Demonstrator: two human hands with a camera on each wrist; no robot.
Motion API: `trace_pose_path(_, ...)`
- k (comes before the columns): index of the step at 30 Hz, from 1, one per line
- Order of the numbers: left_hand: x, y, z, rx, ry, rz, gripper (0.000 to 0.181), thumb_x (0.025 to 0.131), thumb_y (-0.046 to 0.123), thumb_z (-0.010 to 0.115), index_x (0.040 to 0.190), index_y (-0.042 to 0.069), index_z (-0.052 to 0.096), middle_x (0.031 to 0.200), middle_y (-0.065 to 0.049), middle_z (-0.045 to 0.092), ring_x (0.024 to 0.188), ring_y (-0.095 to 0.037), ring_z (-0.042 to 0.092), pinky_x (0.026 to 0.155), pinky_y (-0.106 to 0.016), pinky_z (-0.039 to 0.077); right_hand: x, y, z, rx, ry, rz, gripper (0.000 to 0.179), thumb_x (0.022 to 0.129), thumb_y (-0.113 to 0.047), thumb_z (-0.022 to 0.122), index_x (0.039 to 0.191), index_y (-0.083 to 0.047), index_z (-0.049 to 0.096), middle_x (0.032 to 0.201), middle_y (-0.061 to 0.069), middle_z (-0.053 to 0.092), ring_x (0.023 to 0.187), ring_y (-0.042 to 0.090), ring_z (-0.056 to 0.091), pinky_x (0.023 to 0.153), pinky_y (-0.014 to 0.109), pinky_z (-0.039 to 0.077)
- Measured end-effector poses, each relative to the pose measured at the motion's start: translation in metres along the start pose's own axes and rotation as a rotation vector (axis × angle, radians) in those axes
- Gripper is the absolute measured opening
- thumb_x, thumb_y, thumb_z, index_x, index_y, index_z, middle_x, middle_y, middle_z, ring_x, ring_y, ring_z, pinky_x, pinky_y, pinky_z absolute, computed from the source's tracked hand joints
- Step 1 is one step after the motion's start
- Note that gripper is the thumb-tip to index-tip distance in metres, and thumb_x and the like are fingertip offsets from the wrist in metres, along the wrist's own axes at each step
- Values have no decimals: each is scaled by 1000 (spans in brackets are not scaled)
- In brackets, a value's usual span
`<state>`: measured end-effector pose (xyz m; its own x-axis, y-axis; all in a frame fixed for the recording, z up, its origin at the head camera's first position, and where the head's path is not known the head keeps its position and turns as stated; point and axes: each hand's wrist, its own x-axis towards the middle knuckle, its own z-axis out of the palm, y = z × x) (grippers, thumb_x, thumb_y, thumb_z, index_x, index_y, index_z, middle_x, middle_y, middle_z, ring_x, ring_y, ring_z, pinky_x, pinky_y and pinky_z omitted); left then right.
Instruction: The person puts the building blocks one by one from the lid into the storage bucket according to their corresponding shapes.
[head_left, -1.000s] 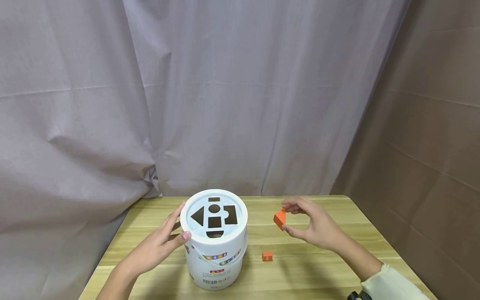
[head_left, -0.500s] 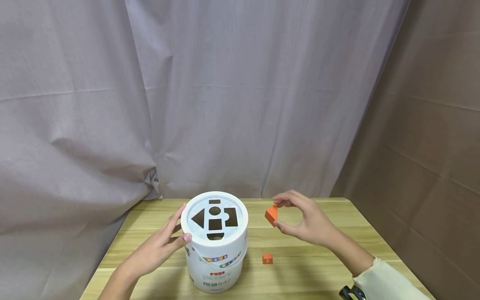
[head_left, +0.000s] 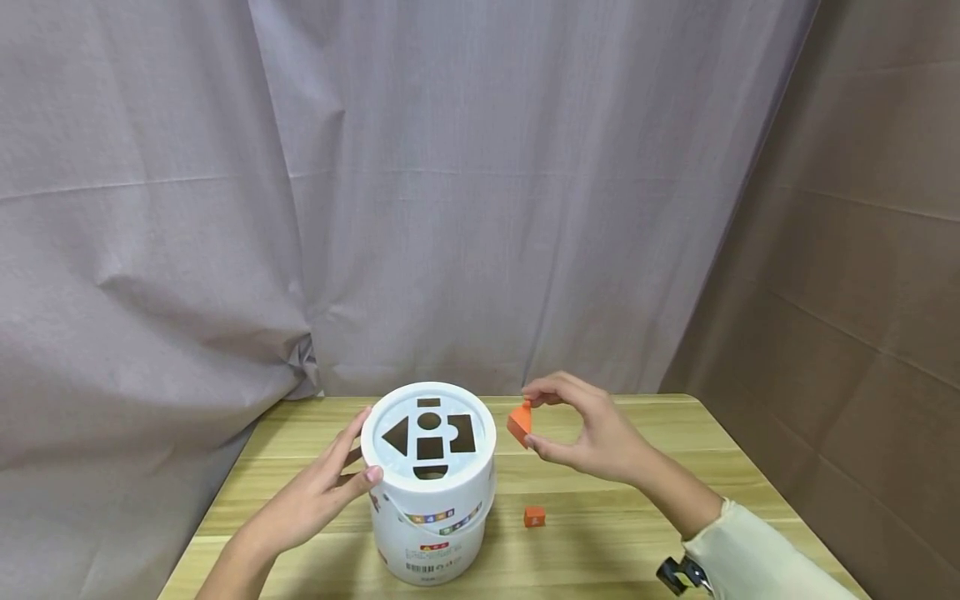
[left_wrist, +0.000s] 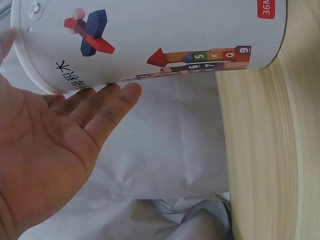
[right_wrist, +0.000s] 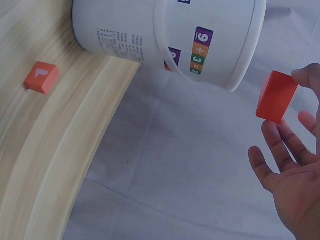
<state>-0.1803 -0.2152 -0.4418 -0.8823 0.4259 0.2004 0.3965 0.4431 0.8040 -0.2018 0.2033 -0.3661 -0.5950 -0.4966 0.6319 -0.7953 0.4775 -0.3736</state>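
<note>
A white bucket [head_left: 427, 533] stands upright, its lid [head_left: 382, 454] cut with several shaped holes, among them a triangle, a circle and a square. My left hand [head_left: 311, 500] rests on the bucket's left side, thumb at the near rim and fingers straight along the wall, as the left wrist view [left_wrist: 50, 145] also shows. Between thumb and fingertips my right hand [head_left: 592, 433] pinches an orange triangular block [head_left: 519, 423], raised just right of the lid. The right wrist view shows one flat face of the block [right_wrist: 276, 97] beyond the bucket's rim.
A small orange block [head_left: 535, 517] with a pale mark lies on the wooden table [head_left: 637, 542], right of the bucket. The bucket's handle [head_left: 487, 500] hangs down its front. Grey curtains [head_left: 465, 208] hang behind the table.
My right hand has carried the triangular block leftward, closer to the bucket's lid. The left hand, the bucket and the small block have stayed put.
</note>
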Motion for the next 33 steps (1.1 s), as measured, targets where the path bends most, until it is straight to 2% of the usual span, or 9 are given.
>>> trace_pose_path(18, 1, 0, 1, -8, -6, -10, 84, 113, 41, 64, 178, 39, 11, 186, -14, 16, 157, -57, 43, 118, -68, 51, 20, -5, 22, 41, -33, -25, 56, 84, -15, 97, 134, -19, 72, 121, -4, 77, 112, 18, 75, 103, 42, 64)
trace_pose_path(27, 4, 0, -1, 1, -17, -2, 84, 113, 41, 64, 179, 35, 12, 185, -15, 19, 157, -55, 44, 116, -62, 55, 29, -4, 37, 87, -46, -21, 55, 86, -16, 97, 135, -19, 72, 123, -3, 77, 114, 18, 76, 107, 44, 62)
trace_pose_path(33, 2, 0, 0, 11, -12, -4, 83, 114, 40, 64, 178, 39, 11, 185, -13, 21, 156, -55, 45, 115, -63, 56, 36, -8, 48, 102, -75, -11, 53, 87, -19, 96, 134, -15, 72, 123, -4, 78, 115, 17, 75, 108, 45, 61)
